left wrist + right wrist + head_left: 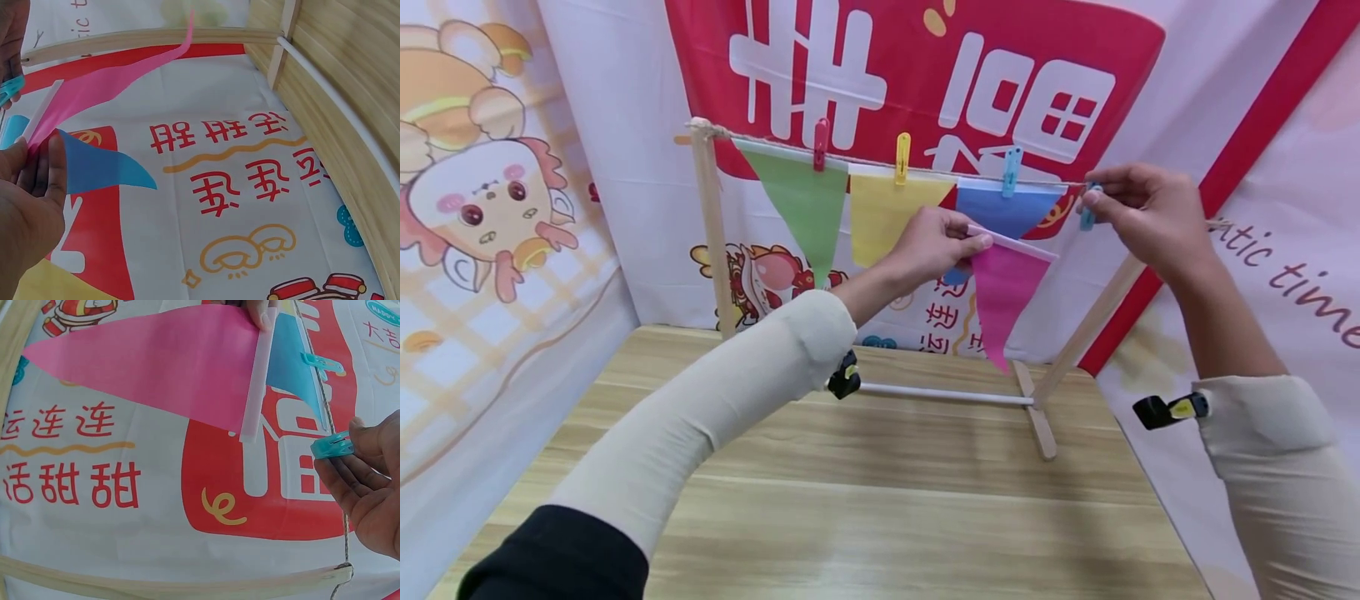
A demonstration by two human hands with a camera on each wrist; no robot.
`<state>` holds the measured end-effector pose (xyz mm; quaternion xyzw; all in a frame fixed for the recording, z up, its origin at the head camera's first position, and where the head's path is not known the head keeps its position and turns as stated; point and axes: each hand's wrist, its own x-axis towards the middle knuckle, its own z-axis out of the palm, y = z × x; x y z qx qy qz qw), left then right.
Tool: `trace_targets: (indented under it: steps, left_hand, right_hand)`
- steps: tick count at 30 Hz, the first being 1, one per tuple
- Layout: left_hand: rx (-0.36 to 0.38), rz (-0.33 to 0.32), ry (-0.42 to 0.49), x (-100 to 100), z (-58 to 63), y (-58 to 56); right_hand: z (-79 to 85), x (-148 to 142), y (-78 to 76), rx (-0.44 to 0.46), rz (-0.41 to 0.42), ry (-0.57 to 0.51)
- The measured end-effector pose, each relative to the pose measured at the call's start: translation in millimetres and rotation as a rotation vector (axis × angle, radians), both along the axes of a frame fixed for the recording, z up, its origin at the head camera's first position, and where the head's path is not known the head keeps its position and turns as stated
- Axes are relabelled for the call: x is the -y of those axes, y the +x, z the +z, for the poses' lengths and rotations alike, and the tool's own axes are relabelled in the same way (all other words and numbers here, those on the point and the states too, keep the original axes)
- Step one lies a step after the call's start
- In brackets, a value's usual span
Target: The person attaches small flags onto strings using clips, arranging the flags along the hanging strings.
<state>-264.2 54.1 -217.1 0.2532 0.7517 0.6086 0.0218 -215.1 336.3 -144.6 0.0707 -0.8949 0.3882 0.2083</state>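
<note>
My left hand (934, 243) pinches a pink triangular pennant (1009, 287) by the left end of its pale top edge, and its tip hangs down. Between the thumb and fingers of my right hand (1153, 212) is a light-blue clothespin (1088, 208), held close to the string (345, 537). Green (805, 200), yellow (895, 212) and blue (1000, 204) pennants hang on that string behind my left hand. A red clothespin (822, 144), a yellow clothespin (902, 158) and a second blue clothespin (1012, 172) clip them. In the right wrist view the pink pennant is apart from the string.
A wooden post (709, 225) stands at the left and another post (1090, 325) leans at the right, its foot (1036, 425) on the wooden table (880, 517). A white rod (947, 393) runs low between them. Printed cloth (617, 100) hangs behind.
</note>
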Motion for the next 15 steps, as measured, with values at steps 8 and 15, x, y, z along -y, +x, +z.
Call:
trace_targets:
  steps: [8,15]
  left_hand:
    - [0.012,-0.01,0.093,-11.3,6.1,-3.0]
    - [0.03,-0.04,0.101,-27.8,13.4,2.8]
  right_hand:
    - [9.9,2.7,-0.4,-0.009,0.014,-0.04]
    - [17.7,2.7,-1.2,0.019,-0.023,-0.05]
